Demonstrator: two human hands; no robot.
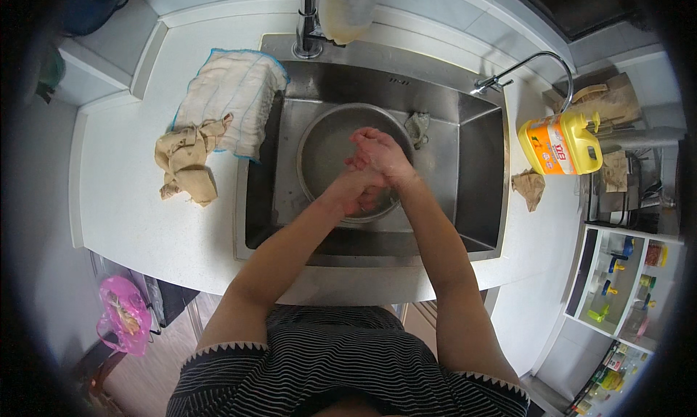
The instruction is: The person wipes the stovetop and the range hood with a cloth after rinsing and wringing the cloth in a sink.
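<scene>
Over a round metal basin in the stainless steel sink, my two wet hands touch each other. My left hand crosses beneath my right hand, and its fingers are partly hidden. The right hand's fingers are curled, and I cannot tell whether anything small is between the hands. The basin seems to hold water. A crumpled grey-green scrap lies beside the basin's upper right rim, on the sink floor.
A white cloth with blue edging and a crumpled tan cloth lie left of the sink. A faucet stands behind. To the right are a thin curved tap, a yellow detergent jug and a brown scrap.
</scene>
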